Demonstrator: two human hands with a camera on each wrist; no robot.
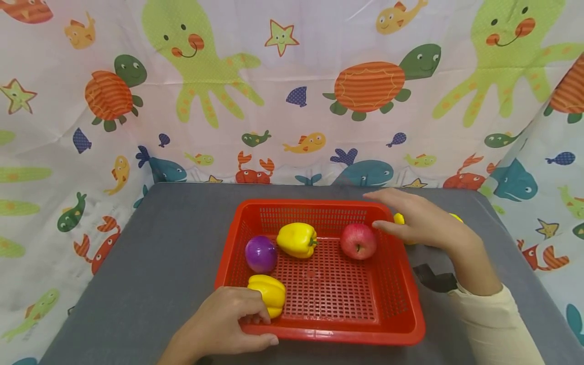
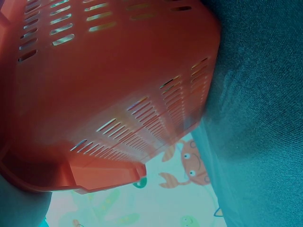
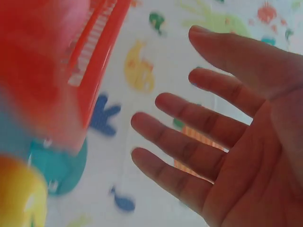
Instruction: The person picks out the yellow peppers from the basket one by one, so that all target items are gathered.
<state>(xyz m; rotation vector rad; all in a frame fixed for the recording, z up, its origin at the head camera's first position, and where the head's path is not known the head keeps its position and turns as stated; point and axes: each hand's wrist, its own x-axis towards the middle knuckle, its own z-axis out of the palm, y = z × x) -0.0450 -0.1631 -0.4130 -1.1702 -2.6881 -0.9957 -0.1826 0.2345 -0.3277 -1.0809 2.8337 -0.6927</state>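
Note:
A red plastic basket [image 1: 319,334] stands on the grey table. My left hand [image 1: 223,319] grips its front-left rim, fingers curled over the edge and thumb outside; the basket's outer wall [image 2: 118,71] fills much of the left wrist view. Beside those fingers, inside the basket, lies a yellow bell pepper [image 1: 271,296]. A purple ball-like item [image 1: 261,254], another yellow bell pepper [image 1: 297,240] and a red apple [image 1: 358,242] also lie inside. Over the back-right rim, my right hand [image 1: 415,218] holds nothing, its fingers spread and extended in the right wrist view.
Yellow items [image 1: 399,219] show to the right of the basket, partly hidden by my right hand; one is a yellow rounded thing [image 3: 21,194] in the right wrist view. A sea-animal curtain [image 1: 301,126] encloses the grey table [image 1: 173,228] at the back and sides.

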